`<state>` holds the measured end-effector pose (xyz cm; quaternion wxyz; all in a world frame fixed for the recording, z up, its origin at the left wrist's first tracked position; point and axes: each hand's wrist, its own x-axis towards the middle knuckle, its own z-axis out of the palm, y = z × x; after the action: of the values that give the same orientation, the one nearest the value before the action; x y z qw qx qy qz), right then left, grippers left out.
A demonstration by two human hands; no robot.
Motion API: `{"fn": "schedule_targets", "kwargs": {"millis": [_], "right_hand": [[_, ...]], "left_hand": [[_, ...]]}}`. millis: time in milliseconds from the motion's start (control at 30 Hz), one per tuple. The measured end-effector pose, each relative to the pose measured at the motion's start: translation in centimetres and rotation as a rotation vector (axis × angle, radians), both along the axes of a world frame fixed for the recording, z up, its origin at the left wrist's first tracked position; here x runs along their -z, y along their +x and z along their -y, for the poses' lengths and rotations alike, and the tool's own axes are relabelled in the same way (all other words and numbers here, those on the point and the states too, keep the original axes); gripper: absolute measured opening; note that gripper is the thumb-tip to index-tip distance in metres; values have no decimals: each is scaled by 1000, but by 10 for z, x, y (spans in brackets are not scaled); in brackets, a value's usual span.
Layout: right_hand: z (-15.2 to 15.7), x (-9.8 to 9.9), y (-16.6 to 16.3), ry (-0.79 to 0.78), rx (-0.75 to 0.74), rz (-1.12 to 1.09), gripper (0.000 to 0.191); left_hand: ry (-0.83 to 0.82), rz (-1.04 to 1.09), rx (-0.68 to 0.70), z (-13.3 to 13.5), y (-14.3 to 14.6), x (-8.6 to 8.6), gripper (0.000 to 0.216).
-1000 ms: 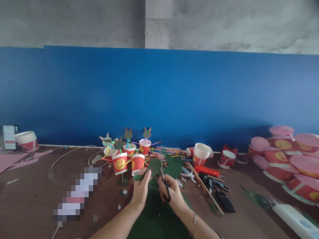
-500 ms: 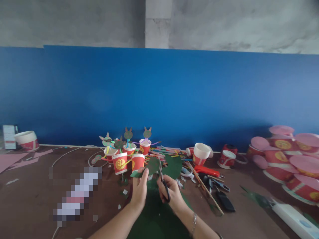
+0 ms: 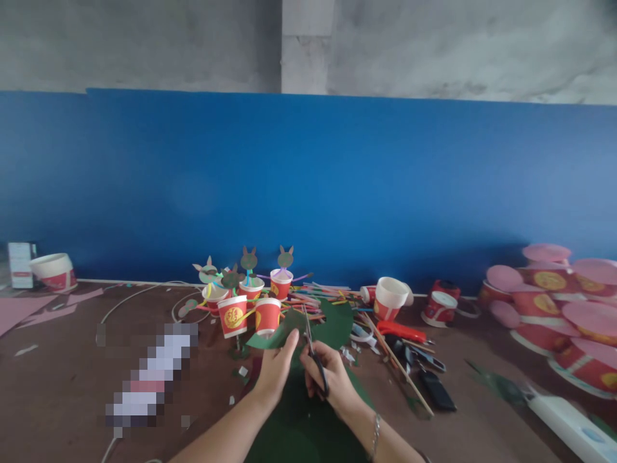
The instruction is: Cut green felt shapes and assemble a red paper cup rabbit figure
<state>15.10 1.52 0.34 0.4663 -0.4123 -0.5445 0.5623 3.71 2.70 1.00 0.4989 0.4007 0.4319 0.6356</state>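
Note:
My left hand [image 3: 276, 372] pinches a small green paper piece [image 3: 282, 333] between thumb and fingers, low in the middle of the view. My right hand [image 3: 328, 378] is closed on black-handled scissors [image 3: 313, 354], whose blades point up into the green piece. Both hands hover over a large dark green sheet [image 3: 308, 424] lying on the brown table [image 3: 62, 386]. Just beyond the hands stand several red paper cups [image 3: 232, 315] topped with paper animal heads on coloured straws.
A pile of coloured straws [image 3: 313, 297], a tipped white cup [image 3: 388, 297], an orange knife [image 3: 400, 330] and dark tools [image 3: 431, 386] lie to the right. Pink-lidded red cups [image 3: 554, 289] crowd the far right. A white cable [image 3: 139, 292] and pink paper [image 3: 29, 312] lie left. A blue wall [image 3: 308, 180] backs the table.
The green piece has turned and tilted lower to the left in my left hand. The scissors have shifted slightly left, blades working along its edge.

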Motion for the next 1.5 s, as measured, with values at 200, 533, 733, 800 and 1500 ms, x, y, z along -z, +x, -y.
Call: {"fn": "schedule_targets", "kwargs": {"millis": [200,533,733,800,1500], "right_hand": [[0,-1,2,31,25,8,41],[-2,2,2,62,-1,-18,37],[-2,1,2,66,15,-9,40],[-2,2,2,71,15,-7,41],[-3,4,1,46,7,8,35]], "left_hand": [[18,-9,62,0,-1,0,33],[36,13,23,-3,-2,5,36],[7,80,-71,-3,1,2,41],[3,81,-73,-3,1,1,41],[-15,23,-112,-9,-4,13,32]]}}
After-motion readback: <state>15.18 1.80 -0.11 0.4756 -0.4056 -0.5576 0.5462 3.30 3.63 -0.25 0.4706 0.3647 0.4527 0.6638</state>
